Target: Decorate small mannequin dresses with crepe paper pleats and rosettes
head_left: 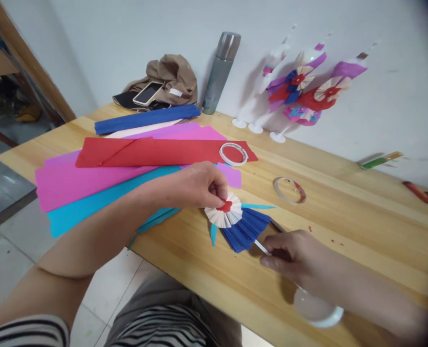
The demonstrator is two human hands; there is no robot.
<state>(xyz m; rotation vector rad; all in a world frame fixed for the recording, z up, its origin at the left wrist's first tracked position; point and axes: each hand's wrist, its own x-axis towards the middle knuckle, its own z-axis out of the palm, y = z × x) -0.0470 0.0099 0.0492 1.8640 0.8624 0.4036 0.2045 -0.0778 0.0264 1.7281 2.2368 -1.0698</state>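
Head view: no writing readable on tape roll (233,153).

A single head-worn camera is looking forward and down from the near edge of the wooden table (344,212), close above it. It is facing across the table toward the white wall (398,96) behind it, and the view is tilting, so the table's far edge is running down to the right.
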